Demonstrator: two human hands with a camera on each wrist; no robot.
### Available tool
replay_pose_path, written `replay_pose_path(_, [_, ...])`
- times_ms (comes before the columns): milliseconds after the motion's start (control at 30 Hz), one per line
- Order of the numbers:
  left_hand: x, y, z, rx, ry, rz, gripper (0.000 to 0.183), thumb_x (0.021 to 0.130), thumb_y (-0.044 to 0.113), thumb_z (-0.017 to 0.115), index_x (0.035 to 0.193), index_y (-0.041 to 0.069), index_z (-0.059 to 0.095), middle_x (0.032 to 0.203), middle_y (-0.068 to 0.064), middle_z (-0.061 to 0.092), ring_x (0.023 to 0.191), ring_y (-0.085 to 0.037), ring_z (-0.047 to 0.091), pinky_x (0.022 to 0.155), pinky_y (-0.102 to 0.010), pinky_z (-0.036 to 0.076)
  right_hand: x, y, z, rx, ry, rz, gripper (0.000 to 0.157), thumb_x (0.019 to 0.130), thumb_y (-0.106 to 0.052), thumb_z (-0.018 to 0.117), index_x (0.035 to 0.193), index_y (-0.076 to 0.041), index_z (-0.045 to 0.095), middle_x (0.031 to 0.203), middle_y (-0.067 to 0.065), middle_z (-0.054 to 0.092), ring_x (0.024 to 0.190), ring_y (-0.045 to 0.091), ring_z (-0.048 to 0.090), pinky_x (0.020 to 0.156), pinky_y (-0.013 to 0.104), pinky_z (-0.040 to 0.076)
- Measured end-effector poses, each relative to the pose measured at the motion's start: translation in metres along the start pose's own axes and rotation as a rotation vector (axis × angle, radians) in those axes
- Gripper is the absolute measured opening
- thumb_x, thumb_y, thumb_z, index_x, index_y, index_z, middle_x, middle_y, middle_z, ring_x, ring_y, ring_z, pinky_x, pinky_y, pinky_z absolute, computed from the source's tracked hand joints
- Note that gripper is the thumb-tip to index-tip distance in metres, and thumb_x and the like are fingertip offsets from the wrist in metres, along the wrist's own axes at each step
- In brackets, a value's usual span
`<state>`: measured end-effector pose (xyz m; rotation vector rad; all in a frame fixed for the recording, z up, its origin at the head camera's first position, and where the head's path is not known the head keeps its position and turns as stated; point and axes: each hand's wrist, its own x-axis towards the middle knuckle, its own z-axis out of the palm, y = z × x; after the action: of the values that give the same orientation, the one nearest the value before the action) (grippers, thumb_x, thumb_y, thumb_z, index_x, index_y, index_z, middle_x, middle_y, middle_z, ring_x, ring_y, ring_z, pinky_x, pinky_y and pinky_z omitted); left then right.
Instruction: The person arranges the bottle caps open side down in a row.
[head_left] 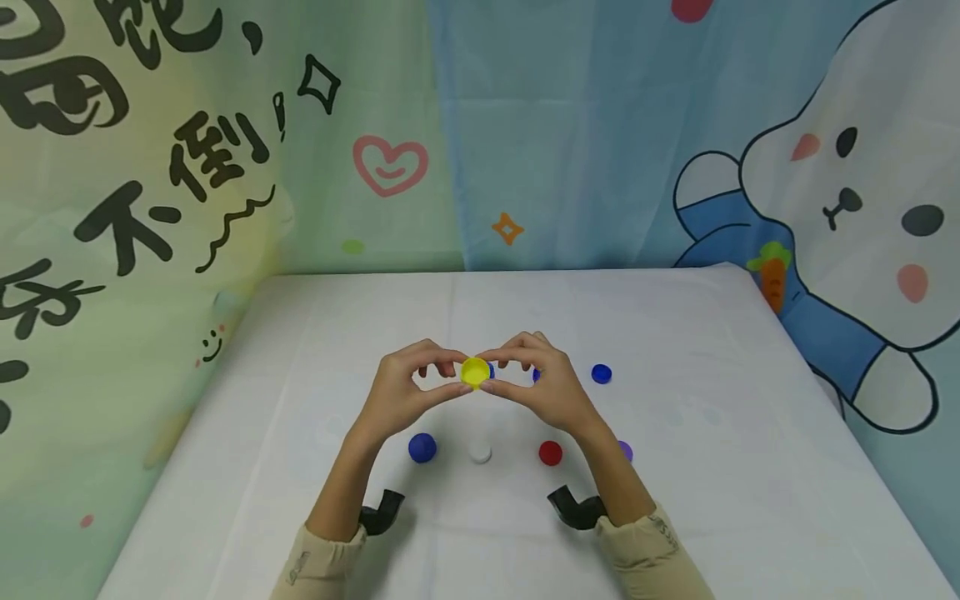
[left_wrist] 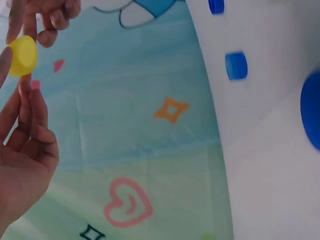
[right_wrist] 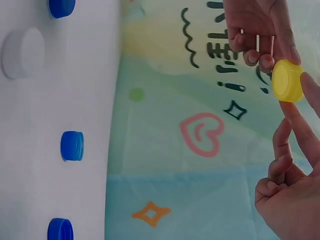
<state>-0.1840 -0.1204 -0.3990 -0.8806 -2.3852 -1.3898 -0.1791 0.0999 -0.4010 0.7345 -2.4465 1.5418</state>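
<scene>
Both hands hold a small yellow bottle cap point(head_left: 475, 372) between them, raised over the table, its hollow side facing the head view. My left hand point(head_left: 401, 383) pinches it from the left, with thumb below and index finger above. From the right, my right hand point(head_left: 551, 379) pinches the same cap in the same way. In the right wrist view the cap point(right_wrist: 287, 81) shows its flat top. A blue cap point(head_left: 492, 370) peeks out behind the yellow one, and another blue cap point(head_left: 536, 376) is mostly hidden by the right fingers.
On the white table point(head_left: 337, 317) a blue cap point(head_left: 422, 447), a white cap point(head_left: 480, 452) and a red cap point(head_left: 551, 452) lie in a row. The right forearm partly covers a purple cap point(head_left: 626, 451). A blue cap point(head_left: 602, 373) lies farther right. Printed curtain point(head_left: 562, 125) hangs behind.
</scene>
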Motion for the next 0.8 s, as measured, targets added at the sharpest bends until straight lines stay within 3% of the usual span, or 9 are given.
replay_pose_path(133, [-0.003,0.012,0.008,-0.028,-0.015,-0.021,0.03,0.071,0.017,0.081,0.098,0.011,0.071,0.075,0.001,0.06,0.075,-0.015,0.055,0.069,-0.032,0.039,-0.014,-0.002,-0.005,0.002,0.027,-0.013,0.028,0.075,-0.019,0.077,0.102,-0.014,0.072,0.085,-0.007,0.055,0.084,0.014,0.043,0.063,0.032,0.039])
replay_pose_path(300, [-0.001,0.038,0.009,-0.062,-0.045,-0.05,0.028,0.071,0.005,0.079,0.097,0.0,0.069,0.074,-0.004,0.059,0.075,-0.022,0.056,0.074,-0.033,0.041,-0.023,0.002,-0.008,-0.015,0.041,0.01,0.027,0.075,-0.019,0.077,0.101,-0.015,0.072,0.084,-0.009,0.055,0.084,0.013,0.043,0.066,0.033,0.039])
replay_pose_path(433, [-0.001,0.05,0.008,-0.1,-0.09,-0.128,0.026,0.075,0.005,0.076,0.1,-0.001,0.069,0.075,-0.007,0.06,0.076,-0.022,0.056,0.074,-0.034,0.04,-0.028,0.004,-0.01,-0.028,0.05,0.019,0.028,0.076,-0.022,0.077,0.103,-0.017,0.072,0.085,-0.009,0.054,0.085,0.013,0.043,0.068,0.033,0.039])
replay_pose_path(567, [-0.001,0.044,0.011,-0.17,-0.155,-0.263,0.022,0.084,0.013,0.068,0.103,0.002,0.069,0.083,-0.003,0.064,0.078,-0.018,0.054,0.071,-0.035,0.039,-0.032,0.004,-0.012,-0.036,0.066,0.007,0.028,0.075,-0.02,0.077,0.103,-0.017,0.072,0.085,-0.009,0.055,0.085,0.014,0.043,0.068,0.032,0.04])
replay_pose_path(667, [-0.004,0.03,0.017,-0.283,-0.219,-0.4,0.023,0.088,0.02,0.064,0.105,0.005,0.069,0.086,-0.003,0.064,0.078,-0.017,0.054,0.074,-0.036,0.042,-0.034,0.005,-0.012,-0.035,0.07,-0.003,0.029,0.074,-0.018,0.078,0.102,-0.017,0.072,0.084,-0.009,0.054,0.084,0.016,0.043,0.068,0.032,0.04])
replay_pose_path(800, [-0.006,0.012,0.024,-0.419,-0.268,-0.535,0.028,0.088,0.029,0.063,0.103,0.006,0.07,0.083,-0.006,0.062,0.079,-0.019,0.055,0.081,-0.037,0.043,-0.037,0.005,-0.012,-0.036,0.071,-0.011,0.029,0.073,-0.018,0.079,0.102,-0.017,0.073,0.083,-0.011,0.054,0.083,0.015,0.044,0.067,0.031,0.039])
